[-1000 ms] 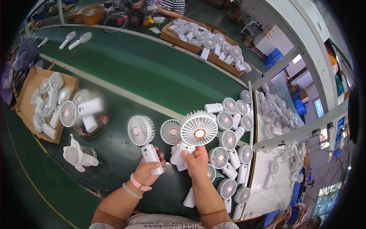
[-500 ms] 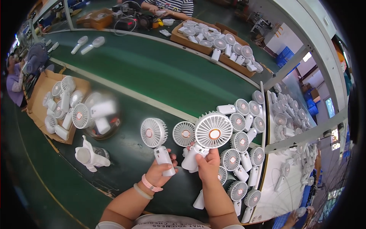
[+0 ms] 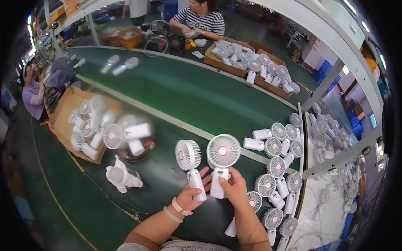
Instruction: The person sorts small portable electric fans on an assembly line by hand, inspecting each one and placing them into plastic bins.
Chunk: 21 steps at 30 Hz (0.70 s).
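Note:
My left hand (image 3: 193, 195) is wrapped around the handle of a white handheld fan (image 3: 188, 154), which stands upright with its round grille turned partly aside. Just right of it, my right hand (image 3: 235, 188) grips a second white handheld fan (image 3: 224, 151) by its handle, thumb on the front. This fan's grille faces me, with a pinkish centre. Fingers of my left hand reach out close to the second handle; whether they touch it I cannot tell. By my right forearm lie several more white fans (image 3: 265, 185) in loose rows.
Left are a cardboard box (image 3: 65, 117) of fans, a blurred round container (image 3: 144, 155) with fans on it, and a white draped object (image 3: 121, 175). Beyond the green belt (image 3: 184, 92) stands another fan-filled box (image 3: 226, 69), near a person in stripes (image 3: 200, 21). Frame posts rise right.
The whole view has shifted, so the scene sits lower and further right. The fan in my right hand looks smaller and more upright. The separate fan head behind my hands no longer shows.

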{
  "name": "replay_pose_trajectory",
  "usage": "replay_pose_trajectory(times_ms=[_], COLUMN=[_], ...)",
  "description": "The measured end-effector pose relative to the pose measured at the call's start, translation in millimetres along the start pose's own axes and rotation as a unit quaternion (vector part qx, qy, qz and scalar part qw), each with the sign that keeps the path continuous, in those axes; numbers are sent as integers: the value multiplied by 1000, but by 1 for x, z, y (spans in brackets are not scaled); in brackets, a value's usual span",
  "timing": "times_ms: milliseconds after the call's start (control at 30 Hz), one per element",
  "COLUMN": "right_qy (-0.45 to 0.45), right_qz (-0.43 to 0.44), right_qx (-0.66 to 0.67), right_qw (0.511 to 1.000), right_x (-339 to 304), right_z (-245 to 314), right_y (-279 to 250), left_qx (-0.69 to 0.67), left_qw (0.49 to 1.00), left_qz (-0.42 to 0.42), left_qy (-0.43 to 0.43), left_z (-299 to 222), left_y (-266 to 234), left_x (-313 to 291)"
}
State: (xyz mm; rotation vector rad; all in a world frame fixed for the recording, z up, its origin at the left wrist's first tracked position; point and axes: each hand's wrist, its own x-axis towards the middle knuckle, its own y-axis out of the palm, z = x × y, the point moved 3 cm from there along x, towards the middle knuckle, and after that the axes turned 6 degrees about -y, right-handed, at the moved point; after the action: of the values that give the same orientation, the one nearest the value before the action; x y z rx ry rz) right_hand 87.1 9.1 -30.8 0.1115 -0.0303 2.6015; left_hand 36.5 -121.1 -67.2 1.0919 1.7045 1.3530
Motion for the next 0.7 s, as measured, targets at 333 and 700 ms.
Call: replay_pose_trajectory(times_ms=[333,700], right_qy=[-126,203], right_qz=[23,142], right_qx=[-546,274], right_qw=[828,929], right_x=[-7,6], right_z=[32,-5], right_y=[1,-18], left_qx=[-18,-49], left_qw=[1000,996], left_qz=[2,55], left_qy=[-1,39], left_z=[-4,-14], left_y=[-10,-5], left_x=[-5,-8])
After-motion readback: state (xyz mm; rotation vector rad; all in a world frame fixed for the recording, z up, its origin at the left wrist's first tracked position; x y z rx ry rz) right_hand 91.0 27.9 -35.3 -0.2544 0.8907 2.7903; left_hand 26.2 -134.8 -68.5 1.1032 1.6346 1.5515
